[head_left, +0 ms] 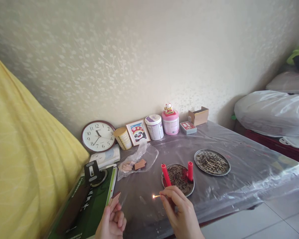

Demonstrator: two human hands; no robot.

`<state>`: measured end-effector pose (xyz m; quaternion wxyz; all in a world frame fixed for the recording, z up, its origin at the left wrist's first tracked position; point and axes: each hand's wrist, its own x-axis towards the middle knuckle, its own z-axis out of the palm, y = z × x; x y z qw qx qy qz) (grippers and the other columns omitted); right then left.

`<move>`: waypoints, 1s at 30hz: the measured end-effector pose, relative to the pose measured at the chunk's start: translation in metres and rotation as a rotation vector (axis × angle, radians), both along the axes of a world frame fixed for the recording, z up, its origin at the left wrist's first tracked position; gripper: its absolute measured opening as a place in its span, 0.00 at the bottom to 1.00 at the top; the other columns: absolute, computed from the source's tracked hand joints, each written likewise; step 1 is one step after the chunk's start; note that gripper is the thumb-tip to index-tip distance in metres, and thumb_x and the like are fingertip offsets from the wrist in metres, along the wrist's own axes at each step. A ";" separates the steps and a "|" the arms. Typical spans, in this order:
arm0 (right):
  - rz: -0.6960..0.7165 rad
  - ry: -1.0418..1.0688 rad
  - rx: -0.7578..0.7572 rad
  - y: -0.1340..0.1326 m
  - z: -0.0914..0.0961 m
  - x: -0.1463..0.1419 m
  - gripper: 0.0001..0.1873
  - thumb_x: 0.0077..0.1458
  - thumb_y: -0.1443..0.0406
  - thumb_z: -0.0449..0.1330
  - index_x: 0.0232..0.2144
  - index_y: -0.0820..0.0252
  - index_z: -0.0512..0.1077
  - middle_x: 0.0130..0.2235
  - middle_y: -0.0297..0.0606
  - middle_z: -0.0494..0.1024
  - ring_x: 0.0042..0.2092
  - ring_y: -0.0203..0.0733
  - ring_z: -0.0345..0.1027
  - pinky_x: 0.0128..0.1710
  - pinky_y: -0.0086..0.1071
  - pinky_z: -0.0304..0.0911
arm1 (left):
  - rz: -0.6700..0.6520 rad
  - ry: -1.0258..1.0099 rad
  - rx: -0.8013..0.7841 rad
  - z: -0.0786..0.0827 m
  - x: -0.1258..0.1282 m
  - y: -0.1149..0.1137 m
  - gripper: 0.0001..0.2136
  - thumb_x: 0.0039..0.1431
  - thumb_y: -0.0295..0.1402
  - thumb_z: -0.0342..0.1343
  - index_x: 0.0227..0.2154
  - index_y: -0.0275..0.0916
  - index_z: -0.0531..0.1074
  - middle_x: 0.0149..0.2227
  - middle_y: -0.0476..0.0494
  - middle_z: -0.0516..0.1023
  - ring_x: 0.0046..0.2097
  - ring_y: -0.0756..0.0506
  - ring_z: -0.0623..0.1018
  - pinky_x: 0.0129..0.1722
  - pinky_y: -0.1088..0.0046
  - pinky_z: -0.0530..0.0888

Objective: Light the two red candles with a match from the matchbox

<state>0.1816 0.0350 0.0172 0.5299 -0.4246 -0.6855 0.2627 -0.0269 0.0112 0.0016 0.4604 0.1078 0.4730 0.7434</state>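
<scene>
Between the thumb and fingers of my right hand (pixel 178 205) is a burning match (pixel 156 196), its lit tip pointing left. My left hand (pixel 111 219) pinches a small tan piece with a dark edge, a match striker (pixel 115 200). Just beyond my right hand lies a round metal plate (pixel 193 190) with dark residue on it. Two red candles stand on that plate: a leaning left candle (pixel 165 175) and a shorter right candle (pixel 190 171). No flame shows on either wick. Right of them, a second plate (pixel 228 168) holds several used matches (pixel 213 162).
Left of the candles lies a clear plastic bag (pixel 149 156) with tan pieces. Green books (pixel 89 205) line the left edge beside a yellow curtain (pixel 27 159). Along the wall stand a clock (pixel 98 136), tins (pixel 153 127), a framed picture (pixel 138 132) and a cardboard box (pixel 198 117).
</scene>
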 end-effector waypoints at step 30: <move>-0.106 0.179 -0.075 0.016 0.036 0.008 0.10 0.60 0.60 0.55 0.31 0.57 0.74 0.25 0.34 0.73 0.26 0.37 0.65 0.24 0.27 0.58 | -0.029 0.005 -0.043 -0.015 -0.009 0.003 0.21 0.33 0.49 0.69 0.26 0.38 0.79 0.22 0.48 0.74 0.16 0.55 0.61 0.12 0.77 0.59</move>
